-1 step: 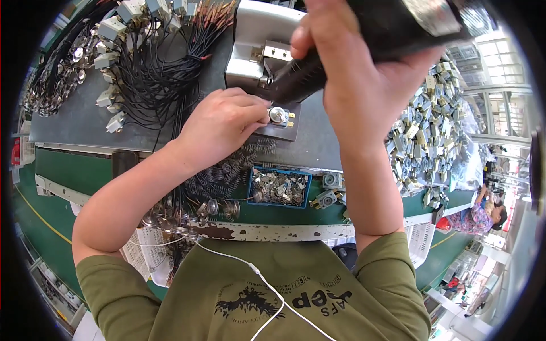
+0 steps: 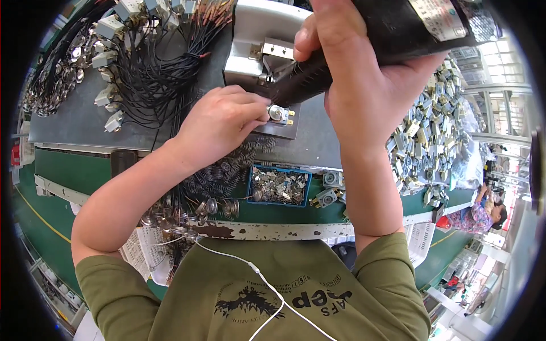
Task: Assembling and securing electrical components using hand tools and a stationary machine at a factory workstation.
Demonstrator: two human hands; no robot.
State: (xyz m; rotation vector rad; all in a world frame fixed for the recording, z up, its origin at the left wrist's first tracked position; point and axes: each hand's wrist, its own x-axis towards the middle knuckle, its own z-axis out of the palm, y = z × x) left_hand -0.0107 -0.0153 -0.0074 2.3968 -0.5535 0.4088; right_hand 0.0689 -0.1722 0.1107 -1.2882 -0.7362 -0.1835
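Observation:
My right hand (image 2: 364, 85) is wrapped round a black power tool (image 2: 392, 28) that looks like an electric screwdriver. Its dark nose slants down to the left, and its tip is close to a small switch-like part (image 2: 277, 114). That part has a round metal centre and two brass terminals, and it sits on a flat metal plate (image 2: 284, 132). At the part's left side, my left hand (image 2: 224, 116) has its fingers closed in a pinch. What lies between the fingertips is hidden.
Behind the plate stands a white-and-metal fixture (image 2: 250, 34). Black wires with grey boxes (image 2: 153, 85) lie at left. Springs (image 2: 219, 176) and a blue tray (image 2: 251, 196) of small metal pieces are nearer me. Many similar parts (image 2: 424, 133) are heaped at right; a person (image 2: 475, 219) is beyond.
My right hand and the power tool have shifted slightly to the right. My left hand and the small part look almost unmoved.

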